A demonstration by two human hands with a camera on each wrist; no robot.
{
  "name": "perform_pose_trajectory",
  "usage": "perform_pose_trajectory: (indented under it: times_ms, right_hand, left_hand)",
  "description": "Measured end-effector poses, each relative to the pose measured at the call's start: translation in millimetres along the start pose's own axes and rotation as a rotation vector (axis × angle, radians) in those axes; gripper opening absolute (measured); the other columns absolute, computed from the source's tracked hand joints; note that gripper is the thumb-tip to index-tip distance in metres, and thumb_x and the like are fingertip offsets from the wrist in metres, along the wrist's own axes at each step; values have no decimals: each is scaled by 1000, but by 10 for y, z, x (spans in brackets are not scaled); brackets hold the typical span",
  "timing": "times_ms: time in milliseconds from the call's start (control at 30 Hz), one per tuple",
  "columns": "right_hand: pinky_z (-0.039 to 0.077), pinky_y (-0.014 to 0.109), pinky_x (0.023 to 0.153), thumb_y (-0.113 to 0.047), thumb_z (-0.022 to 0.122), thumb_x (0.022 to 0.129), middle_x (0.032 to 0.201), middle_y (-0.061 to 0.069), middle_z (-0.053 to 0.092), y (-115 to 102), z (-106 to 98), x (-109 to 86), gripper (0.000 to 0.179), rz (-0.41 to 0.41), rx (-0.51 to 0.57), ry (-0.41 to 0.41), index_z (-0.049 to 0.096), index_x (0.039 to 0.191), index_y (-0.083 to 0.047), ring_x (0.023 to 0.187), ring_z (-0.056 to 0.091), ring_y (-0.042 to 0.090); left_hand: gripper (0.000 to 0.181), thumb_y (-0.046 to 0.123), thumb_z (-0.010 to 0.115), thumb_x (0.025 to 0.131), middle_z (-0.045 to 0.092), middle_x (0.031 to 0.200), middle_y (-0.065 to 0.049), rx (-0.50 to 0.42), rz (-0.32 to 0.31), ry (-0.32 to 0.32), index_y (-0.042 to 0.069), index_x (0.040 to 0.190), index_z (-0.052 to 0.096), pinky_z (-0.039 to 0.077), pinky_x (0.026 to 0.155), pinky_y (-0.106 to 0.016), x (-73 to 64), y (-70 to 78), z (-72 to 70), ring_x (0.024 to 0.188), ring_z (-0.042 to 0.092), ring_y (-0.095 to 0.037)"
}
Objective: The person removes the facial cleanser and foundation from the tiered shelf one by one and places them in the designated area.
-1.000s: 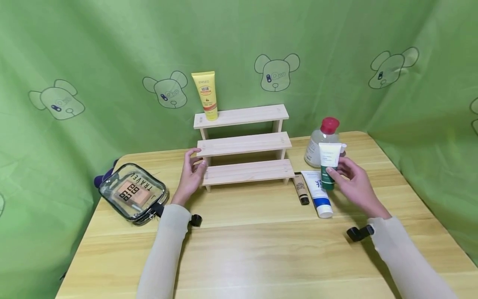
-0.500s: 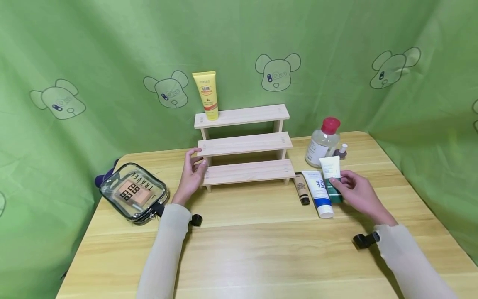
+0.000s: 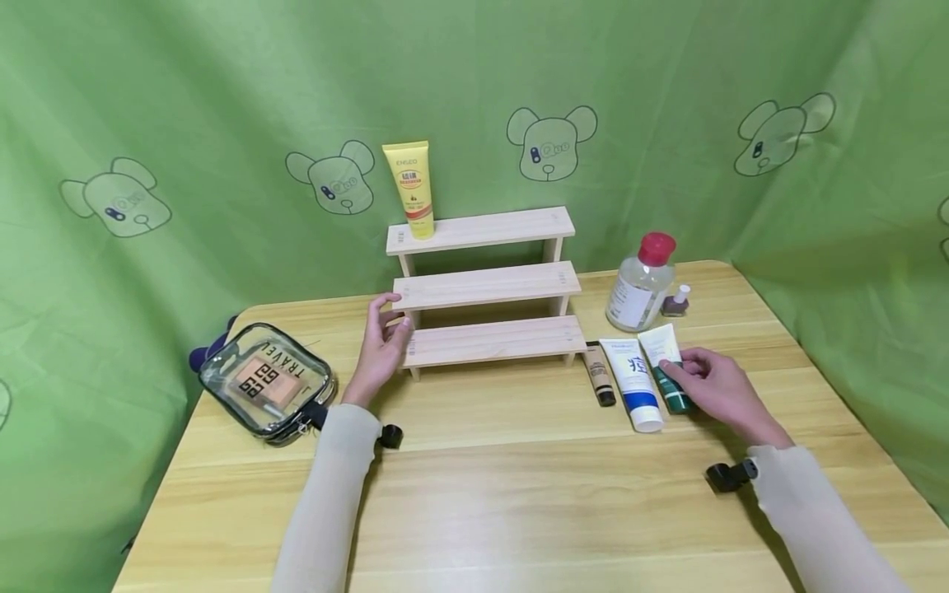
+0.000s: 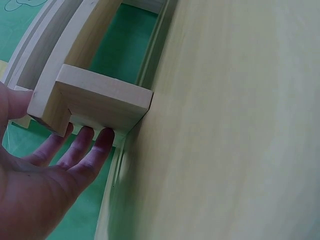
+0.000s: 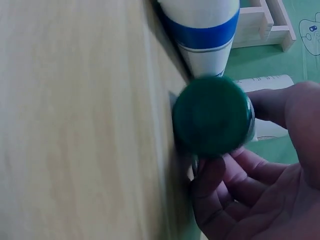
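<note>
My left hand [image 3: 381,350] holds the left end of a three-step wooden display rack [image 3: 489,342]. In the left wrist view, the thumb is at the step's corner and several fingertips [image 4: 106,136] rest against the side panel [image 4: 107,102]. My right hand [image 3: 712,385] grips a white and green tube [image 3: 670,387] between thumb and fingers, low at the table. Its green cap [image 5: 212,117] faces the right wrist camera. Left of it lie a white tube with a blue band [image 3: 633,383] and a small tan tube with a black cap [image 3: 599,375].
A yellow tube [image 3: 411,191] stands on the rack's top step at the left. Behind the tubes are a clear bottle with a red cap [image 3: 639,288] and a small dark nail polish bottle [image 3: 676,302]. A transparent travel pouch [image 3: 265,383] lies at the left.
My right hand has lowered the white and green tube toward the table, beside the blue-banded tube, uncovering the nail polish bottle. My left hand stays at the rack.
</note>
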State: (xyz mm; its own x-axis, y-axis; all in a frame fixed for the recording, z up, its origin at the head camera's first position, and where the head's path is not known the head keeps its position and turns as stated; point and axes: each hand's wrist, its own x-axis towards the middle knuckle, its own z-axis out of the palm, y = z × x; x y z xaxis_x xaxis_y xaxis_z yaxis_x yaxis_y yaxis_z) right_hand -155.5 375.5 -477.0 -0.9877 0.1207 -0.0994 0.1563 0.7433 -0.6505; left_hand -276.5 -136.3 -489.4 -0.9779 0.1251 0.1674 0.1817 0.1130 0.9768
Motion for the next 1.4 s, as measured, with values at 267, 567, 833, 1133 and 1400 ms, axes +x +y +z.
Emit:
perform_pose_trajectory:
  times_ms: [267, 567, 833, 1133, 1400]
  right_hand:
    - [50, 35, 85, -50, 54, 112, 133, 35, 64, 21, -18, -25, 69, 58, 14, 23, 56, 147, 11, 115, 63, 43]
    - [50, 29, 81, -48, 57, 112, 126, 31, 67, 7, 27, -47, 65, 52, 11, 53, 58, 145, 8, 112, 66, 41]
    - [53, 22, 73, -45, 59, 111, 125, 29, 68, 20, -33, -33, 60, 20, 25, 77, 59, 143, 6, 101, 67, 29]
    - [52, 17, 69, -46, 59, 111, 125, 18, 67, -174, -96, -12, 55, -22, 105, 176, 63, 143, -1, 90, 59, 4]
    - [48, 3, 79, -25, 67, 109, 102, -22, 63, -516, 33, 81, 33, -188, 259, 350, 70, 129, 1, 93, 59, -3]
  left_hand:
    - [48, 8, 54, 113, 56, 149, -27, -10, 4, -3, 19, 157, 38, 51, 113, -53, 9, -12, -10, 134, 61, -49]
    - [49, 10, 52, 114, 55, 150, -27, -9, -7, -11, 19, 159, 35, 50, 114, -52, -14, -11, -12, 135, 60, -48]
    - [48, 9, 53, 113, 56, 150, -27, -5, 1, -9, 19, 157, 36, 51, 113, -51, 1, -14, -15, 133, 61, -47]
    - [48, 8, 53, 113, 56, 150, -27, 1, 1, -6, 20, 156, 37, 52, 113, -54, 17, -4, -23, 132, 62, -49]
    - [50, 5, 53, 112, 52, 153, -32, -11, -4, -5, 18, 157, 37, 51, 117, -58, 14, -5, -5, 135, 60, -50]
